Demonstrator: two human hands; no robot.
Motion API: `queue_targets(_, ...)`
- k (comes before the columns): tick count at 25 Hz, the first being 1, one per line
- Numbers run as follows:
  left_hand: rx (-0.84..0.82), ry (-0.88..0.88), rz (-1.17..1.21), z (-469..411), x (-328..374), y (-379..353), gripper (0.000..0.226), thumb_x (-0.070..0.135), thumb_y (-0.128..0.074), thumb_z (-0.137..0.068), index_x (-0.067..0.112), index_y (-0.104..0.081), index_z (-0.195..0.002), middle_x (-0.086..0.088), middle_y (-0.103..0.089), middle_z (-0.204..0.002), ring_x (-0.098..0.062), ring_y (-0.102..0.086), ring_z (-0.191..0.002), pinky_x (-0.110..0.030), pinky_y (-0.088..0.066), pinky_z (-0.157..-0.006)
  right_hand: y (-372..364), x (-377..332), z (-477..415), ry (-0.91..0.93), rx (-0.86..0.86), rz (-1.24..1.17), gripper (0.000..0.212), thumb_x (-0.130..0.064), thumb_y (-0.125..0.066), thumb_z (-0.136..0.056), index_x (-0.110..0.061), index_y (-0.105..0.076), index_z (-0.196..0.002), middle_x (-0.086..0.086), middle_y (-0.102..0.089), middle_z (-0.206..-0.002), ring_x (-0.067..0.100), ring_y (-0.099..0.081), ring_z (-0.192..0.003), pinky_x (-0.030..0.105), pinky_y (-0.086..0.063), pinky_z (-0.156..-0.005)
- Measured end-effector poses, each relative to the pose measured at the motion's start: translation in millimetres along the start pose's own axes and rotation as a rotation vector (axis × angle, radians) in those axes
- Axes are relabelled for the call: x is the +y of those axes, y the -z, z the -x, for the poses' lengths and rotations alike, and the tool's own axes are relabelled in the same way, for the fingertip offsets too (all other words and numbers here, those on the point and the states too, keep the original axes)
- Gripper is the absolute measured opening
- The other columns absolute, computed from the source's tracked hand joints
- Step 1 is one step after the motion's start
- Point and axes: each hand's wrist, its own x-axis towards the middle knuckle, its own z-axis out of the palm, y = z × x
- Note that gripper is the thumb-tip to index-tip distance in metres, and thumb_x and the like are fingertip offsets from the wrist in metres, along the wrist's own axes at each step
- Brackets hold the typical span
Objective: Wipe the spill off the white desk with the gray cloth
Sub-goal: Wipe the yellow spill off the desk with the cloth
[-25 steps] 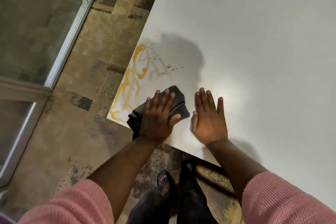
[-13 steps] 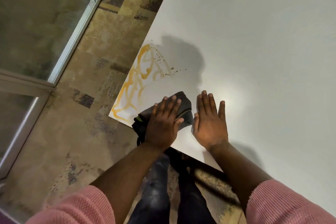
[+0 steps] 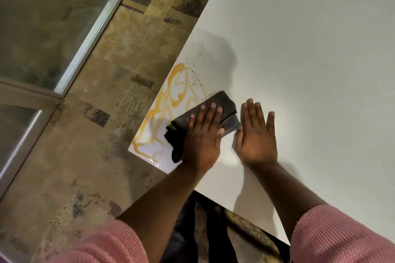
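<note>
Left hand (image 3: 202, 139) flat, pressing cloth (image 3: 215, 103) at spill's (image 3: 171, 104) 4 o'clock edge, right hand (image 3: 255, 134) open on table (image 3: 299, 49); sweeping toward 9 probably pushes sauce overboard.

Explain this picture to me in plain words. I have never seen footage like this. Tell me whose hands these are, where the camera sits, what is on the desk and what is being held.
There is no machine here. A person wears a wide-angle camera on the head, so you look forward and down along their own arms in pink sleeves.

The pale surface is a white desk, seen from above at its corner. To its left is patterned carpet floor and a glass partition.

On the desk corner lies the spill: yellow-orange streaks with small dark specks at their far end.

The left hand lies flat on top of a folded gray cloth, pressing it onto the desk at the edge of the spill. It is not gripped in a fist. The right hand rests open and flat on the bare desk beside the cloth, holding nothing.

Most of the streaks are still unwiped.
</note>
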Motion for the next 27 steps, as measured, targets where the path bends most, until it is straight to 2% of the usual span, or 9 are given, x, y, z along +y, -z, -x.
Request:
queue_targets(4,-0.080,-0.153,-0.063,-25,-10,11,0.059,0.040,-0.028,-0.108,0.023,-0.016,-0.164,-0.006,-0.015,-0.171,-0.029,-0.014,-0.158,-0.054,-0.022,-0.124,0,-1,0,0.005,0.057,-0.020,0.071,-0.025,-0.045,-0.100,-0.008,-0.022,-0.165,0.010,-0.016,-0.174,0.025,-0.009,-0.162,0.060,-0.012,-0.128)
queue_targets(7,-0.178,-0.424,-0.138,-67,-22,21,0.062,0.045,-0.028,-0.108,0.031,0.000,-0.162,-0.007,-0.002,-0.173,-0.029,-0.003,-0.160,-0.054,-0.009,-0.127,2,-4,-3,-0.008,0.023,-0.050,0.072,-0.023,-0.041,-0.099,-0.014,-0.018,-0.166,0.008,-0.017,-0.174,0.025,-0.008,-0.163,0.060,-0.010,-0.128)
queue_targets(10,-0.228,-0.663,-0.123,-91,-39,25,0.059,0.043,-0.027,-0.110,0.031,-0.006,-0.163,-0.005,-0.002,-0.173,-0.026,0.002,-0.160,-0.051,-0.007,-0.128,2,-5,-5,-0.016,-0.008,-0.061,0.072,-0.028,-0.035,-0.100,-0.020,-0.011,-0.168,0.005,-0.013,-0.175,0.024,-0.006,-0.163,0.059,-0.007,-0.129)
queue_targets(13,-0.210,-0.577,-0.080,-91,-38,20,0.058,0.040,-0.029,-0.109,0.030,-0.012,-0.164,-0.003,-0.003,-0.173,-0.024,0.001,-0.160,-0.048,-0.007,-0.128,1,-5,-5,-0.023,-0.005,-0.054,0.071,-0.031,-0.031,-0.100,-0.019,-0.012,-0.168,0.005,-0.012,-0.175,0.023,-0.005,-0.163,0.058,-0.007,-0.129)
queue_targets(18,-0.069,-0.191,0.008,-103,-26,19,0.059,0.038,-0.030,-0.107,0.027,-0.016,-0.164,-0.003,-0.009,-0.173,-0.026,-0.008,-0.159,-0.052,-0.015,-0.126,-2,-7,-4,-0.039,0.016,-0.027,0.068,-0.031,-0.031,-0.102,-0.008,-0.022,-0.165,0.007,-0.014,-0.174,0.023,-0.008,-0.163,0.058,-0.007,-0.130)
queue_targets(23,-0.050,0.132,0.060,-99,-3,16,0.069,0.038,-0.038,-0.103,0.022,-0.009,-0.164,-0.008,-0.008,-0.172,-0.032,-0.005,-0.159,-0.053,-0.009,-0.126,-1,-8,-1,-0.027,0.045,0.001,0.066,-0.028,-0.031,-0.102,-0.006,-0.025,-0.164,0.010,-0.018,-0.174,0.025,-0.011,-0.162,0.057,-0.007,-0.130)
queue_targets(25,-0.068,0.050,0.035,-96,-9,22,0.072,0.038,-0.041,-0.103,0.020,-0.008,-0.164,-0.008,-0.006,-0.173,-0.032,-0.004,-0.159,-0.052,-0.007,-0.126,1,-7,-3,-0.025,0.051,-0.009,0.066,-0.028,-0.031,-0.101,-0.006,-0.026,-0.163,0.010,-0.019,-0.173,0.025,-0.012,-0.162,0.058,-0.008,-0.129)
queue_targets(27,-0.102,-0.219,-0.042,-99,-27,29,0.071,0.040,-0.040,-0.104,0.019,-0.008,-0.164,-0.007,-0.004,-0.173,-0.029,-0.002,-0.160,-0.050,-0.007,-0.128,2,-10,-14,-0.013,0.050,-0.036,0.066,-0.030,-0.031,-0.101,-0.005,-0.028,-0.163,0.011,-0.020,-0.173,0.026,-0.015,-0.161,0.058,-0.008,-0.129)
